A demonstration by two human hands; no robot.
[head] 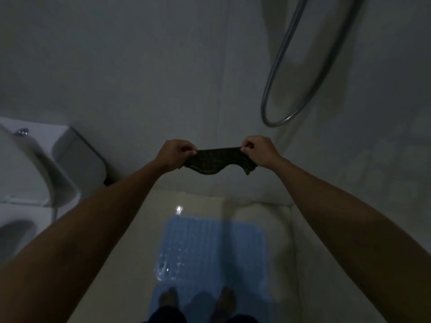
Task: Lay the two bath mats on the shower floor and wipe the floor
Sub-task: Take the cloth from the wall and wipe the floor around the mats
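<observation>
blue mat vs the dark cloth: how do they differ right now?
The blue mat lies flat on the shower floor under the person's feet; the dark cloth is held up in the air, stretched between the left hand and right hand. The mat is pale blue and bumpy, with wet glints; the cloth is near black with a faint grid. The mat looks much larger. Both are flexible sheets.

The person's two arms are bare from the near edges of the view out to the hands: left hand, right hand. No sleeves, watch or rings show. At the near edge, dark trouser legs end above bare feet.
</observation>
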